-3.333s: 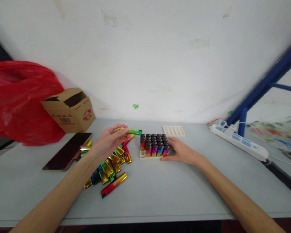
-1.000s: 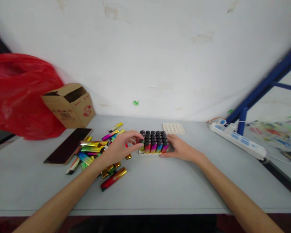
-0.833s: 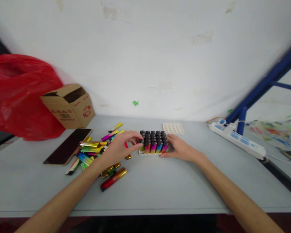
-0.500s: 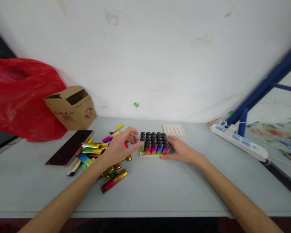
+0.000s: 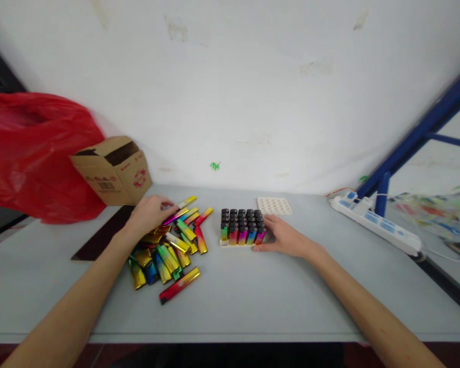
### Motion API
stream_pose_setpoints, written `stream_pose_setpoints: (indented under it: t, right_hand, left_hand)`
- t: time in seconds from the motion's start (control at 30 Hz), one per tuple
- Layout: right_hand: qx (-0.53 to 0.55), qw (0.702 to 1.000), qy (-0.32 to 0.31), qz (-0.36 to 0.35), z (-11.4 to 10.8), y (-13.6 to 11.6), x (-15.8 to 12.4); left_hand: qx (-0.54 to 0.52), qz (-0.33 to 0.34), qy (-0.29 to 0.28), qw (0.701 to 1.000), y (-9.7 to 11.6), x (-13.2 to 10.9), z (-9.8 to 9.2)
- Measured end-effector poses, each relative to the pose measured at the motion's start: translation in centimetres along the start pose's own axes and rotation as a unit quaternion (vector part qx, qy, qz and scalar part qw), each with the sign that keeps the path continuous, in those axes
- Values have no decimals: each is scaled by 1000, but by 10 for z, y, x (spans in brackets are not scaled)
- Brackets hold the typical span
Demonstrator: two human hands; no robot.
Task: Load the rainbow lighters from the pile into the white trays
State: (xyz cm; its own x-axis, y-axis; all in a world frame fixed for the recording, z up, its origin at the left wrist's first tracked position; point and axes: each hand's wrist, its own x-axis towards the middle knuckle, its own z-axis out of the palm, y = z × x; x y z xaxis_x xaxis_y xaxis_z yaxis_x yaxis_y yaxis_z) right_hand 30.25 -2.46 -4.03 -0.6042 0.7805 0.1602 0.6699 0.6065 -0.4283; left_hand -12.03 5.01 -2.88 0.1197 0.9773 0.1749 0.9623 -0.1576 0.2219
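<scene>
A white tray [image 5: 235, 246] holds several rows of upright lighters [image 5: 243, 235] with black tops and shiny coloured bodies. My right hand [image 5: 285, 237] grips the tray's right side, thumb along the front corner and fingers behind. To the left, a pile of loose metallic lighters [image 5: 168, 258] in gold, green, blue and red lies on the table. Over the far left part of this pile is my left hand [image 5: 151, 213], thumb stretched out and apart from the curved fingers. Nothing shows in it; the other fingertips are hidden.
A dark phone [image 5: 99, 236] lies partly under my left forearm. Behind it stand an open cardboard box [image 5: 118, 174] and a red plastic bag [image 5: 42, 158]. A white grid tray [image 5: 274, 205] lies near the wall, and a power strip [image 5: 375, 225] at the right.
My left hand has moved left from beside the tray to the loose pile, uncovering more lighters and covering part of the phone. My right hand stays at the tray.
</scene>
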Motion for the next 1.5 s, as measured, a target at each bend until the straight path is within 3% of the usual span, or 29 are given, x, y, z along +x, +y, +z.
stream_pose_setpoints:
  t: [0.27, 0.43, 0.53, 0.63, 0.73, 0.9, 1.0, 1.27, 1.5]
  right_hand:
    - [13, 1000, -5, 3, -3, -5, 0]
    - [15, 1000, -10, 16, -3, -6, 0]
    - [12, 1000, -12, 14, -2, -5, 0]
    - [7, 1000, -12, 11, -2, -4, 0]
    - [6, 1000, -9, 8, -2, -4, 0]
    - [13, 1000, -7, 15, -2, -3, -1]
    - [24, 1000, -6, 13, -2, -3, -1]
    - [26, 999, -17, 18, -3, -3, -1]
    - [22, 999, -21, 24, -2, -4, -1]
  left_hand:
    - [-107, -2, 41, 993, 11, 0, 5]
    - [-223, -41, 127, 966, 20, -5, -10]
    - [-354, -35, 160, 921, 28, -9, -22]
    - [-541, -44, 182, 820, 42, -15, -32]
    - [-638, -55, 144, 755, 63, -24, -34]
    - [-680, -15, -32, 732, 100, -42, -24]
    - [-698, -1, -95, 710, 116, -50, -20]
    - [-724, -68, -169, 665, 135, -60, -13]
    - [-738, -80, -127, 658, 139, -64, -15]
